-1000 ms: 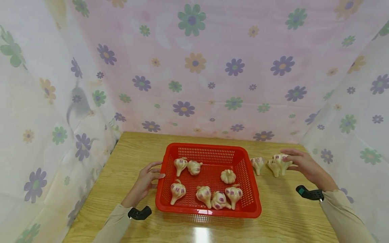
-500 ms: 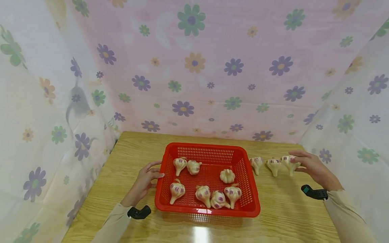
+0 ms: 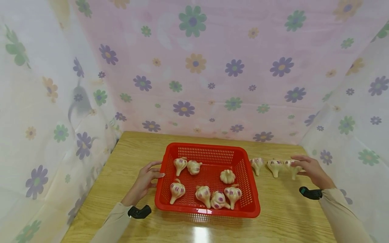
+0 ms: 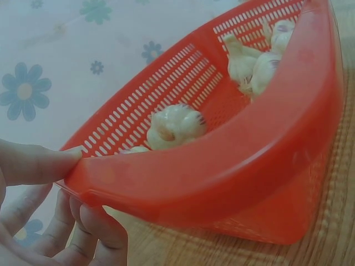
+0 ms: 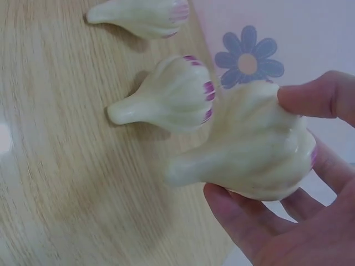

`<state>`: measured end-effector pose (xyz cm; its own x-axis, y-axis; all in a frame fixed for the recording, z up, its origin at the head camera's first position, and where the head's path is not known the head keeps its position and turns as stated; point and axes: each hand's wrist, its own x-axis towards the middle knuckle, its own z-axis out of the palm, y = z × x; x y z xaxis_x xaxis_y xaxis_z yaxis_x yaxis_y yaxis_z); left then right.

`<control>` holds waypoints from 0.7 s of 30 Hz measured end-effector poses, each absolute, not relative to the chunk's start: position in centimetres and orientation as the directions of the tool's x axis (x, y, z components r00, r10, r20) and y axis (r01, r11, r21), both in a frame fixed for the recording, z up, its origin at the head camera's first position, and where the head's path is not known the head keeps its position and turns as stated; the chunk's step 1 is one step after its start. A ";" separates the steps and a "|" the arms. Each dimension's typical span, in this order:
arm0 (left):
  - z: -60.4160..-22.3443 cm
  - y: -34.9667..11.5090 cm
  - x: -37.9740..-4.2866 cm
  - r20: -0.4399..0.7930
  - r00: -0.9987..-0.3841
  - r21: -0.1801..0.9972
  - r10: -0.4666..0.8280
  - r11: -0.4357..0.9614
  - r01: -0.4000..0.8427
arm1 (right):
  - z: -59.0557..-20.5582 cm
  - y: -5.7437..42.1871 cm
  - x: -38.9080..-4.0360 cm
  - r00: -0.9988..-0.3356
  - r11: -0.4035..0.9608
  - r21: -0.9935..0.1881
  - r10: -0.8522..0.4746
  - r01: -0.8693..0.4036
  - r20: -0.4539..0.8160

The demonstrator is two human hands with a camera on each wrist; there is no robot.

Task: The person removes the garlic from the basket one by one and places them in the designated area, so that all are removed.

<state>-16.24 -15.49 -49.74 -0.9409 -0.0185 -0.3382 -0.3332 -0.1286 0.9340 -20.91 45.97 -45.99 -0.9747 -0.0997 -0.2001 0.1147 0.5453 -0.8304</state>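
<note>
A red plastic basket [image 3: 206,213] with slotted walls stands on the wooden table, holding several garlic bulbs [image 3: 177,191]. My left hand [image 3: 142,184] pinches its left rim; in the left wrist view the thumb [image 4: 39,164] lies over the rim and the fingers curl beneath. Right of the basket, my right hand [image 3: 313,172] holds a garlic bulb [image 5: 255,144] between thumb and fingers, its stem pointing away from the palm. Two more garlic bulbs lie to its left: one nearer [image 3: 275,167] and one beside the basket wall [image 3: 257,165].
The wooden table [image 3: 284,219] ends at a flowered cloth [image 3: 212,84] hanging behind it. Similar cloth hangs along the left and right sides. A black strap camera sits on each wrist.
The right hand's garlic bulb has moved right, away from the neighbouring bulb it overlapped, then slightly down. The left hand keeps its hold on the basket rim.
</note>
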 end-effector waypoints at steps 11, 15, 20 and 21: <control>-49.6 -15.6 -16.3 -0.331 -0.943 0.935 -0.016 -0.141 -0.326 | -48.4 46.9 -21.5 -0.979 0.533 -0.823 0.056 0.195 -0.196; -49.7 -15.6 -16.4 -0.337 -0.941 0.933 -0.016 -0.139 -0.332 | -49.4 47.1 -21.7 -0.984 0.513 -0.840 0.075 0.177 -0.161; -49.9 -15.5 -16.3 -0.344 -0.939 0.930 -0.025 -0.142 -0.338 | -50.8 47.1 -21.8 -0.987 0.533 -0.831 0.081 0.158 -0.136; -49.9 -15.5 -16.3 -0.342 -0.939 0.931 -0.024 -0.141 -0.336 | -51.0 47.0 -21.8 -0.987 0.543 -0.824 0.087 0.162 -0.137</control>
